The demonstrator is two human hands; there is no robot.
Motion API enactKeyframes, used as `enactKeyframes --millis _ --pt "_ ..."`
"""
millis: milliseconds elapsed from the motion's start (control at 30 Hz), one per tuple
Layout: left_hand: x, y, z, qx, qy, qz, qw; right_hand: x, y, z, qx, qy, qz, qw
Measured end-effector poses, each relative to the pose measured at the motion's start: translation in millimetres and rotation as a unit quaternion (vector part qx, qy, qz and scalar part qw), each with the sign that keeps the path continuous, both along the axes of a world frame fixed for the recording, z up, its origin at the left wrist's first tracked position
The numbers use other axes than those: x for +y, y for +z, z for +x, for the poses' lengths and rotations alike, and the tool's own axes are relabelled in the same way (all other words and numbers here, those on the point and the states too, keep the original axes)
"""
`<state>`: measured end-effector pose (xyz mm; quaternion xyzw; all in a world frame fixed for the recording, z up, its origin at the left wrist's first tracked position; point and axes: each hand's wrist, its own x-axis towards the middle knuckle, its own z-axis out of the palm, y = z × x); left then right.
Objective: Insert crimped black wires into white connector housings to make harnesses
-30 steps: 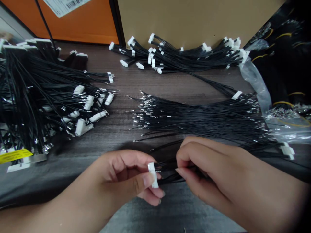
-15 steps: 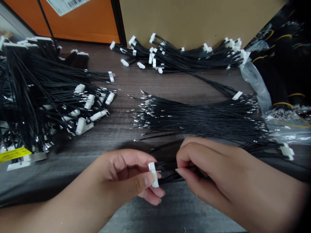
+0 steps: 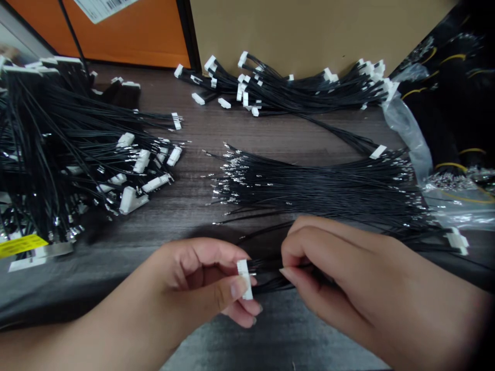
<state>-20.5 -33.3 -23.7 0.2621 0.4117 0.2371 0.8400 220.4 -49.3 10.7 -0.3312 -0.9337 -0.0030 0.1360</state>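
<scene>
A white connector (image 3: 243,273) is pinched between the thumb and fingers of my left hand (image 3: 211,283), low in the middle of the view. Black wires (image 3: 270,286) run from its right side toward my right hand (image 3: 332,273). The thumb and forefinger of my right hand are closed on black wire, just right of the connector; the exact grip is partly hidden. Behind both hands lies a flat bundle of loose black wires (image 3: 325,185) with metal tips at both ends.
Wired white connectors are heaped at the left (image 3: 77,129), near a yellow label (image 3: 23,246). More connector cables (image 3: 301,95) lie at the back before a cardboard box (image 3: 309,31) and an orange panel (image 3: 135,36). Banded wire bundles (image 3: 444,118) and clear plastic (image 3: 406,123) are at the right.
</scene>
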Motion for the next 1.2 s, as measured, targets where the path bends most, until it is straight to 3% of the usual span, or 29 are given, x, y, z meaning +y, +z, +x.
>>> enactKeyframes --millis 133,333,533,900,1067,1200 --pt "-1.8 -0.2 -0.9 0.000 0.003 -0.001 1.000 -2.3 -0.8 -5.4 0.040 -0.018 -0.044 0.998" --pt "-4.9 -1.2 -1.3 -0.003 0.001 0.003 1.000 16.8 -3.2 -3.6 0.164 -0.069 -0.230 0.957" --pt "-7.0 -2.1 -1.7 0.004 0.006 0.013 1.000 46.4 -11.8 5.8 0.198 -0.061 -0.267 0.941" --pt "-4.6 -1.4 -2.4 0.002 -0.007 0.015 1.000 36.6 -16.2 2.0 0.130 -0.094 -0.206 0.965" --pt "0.5 1.5 -0.6 0.008 0.000 -0.012 1.000 23.4 7.3 13.8 0.150 -0.158 -0.163 0.962" --pt "7.3 15.0 4.0 0.032 0.005 -0.038 0.999 3.9 22.5 18.4 0.122 -0.128 -0.169 0.969"
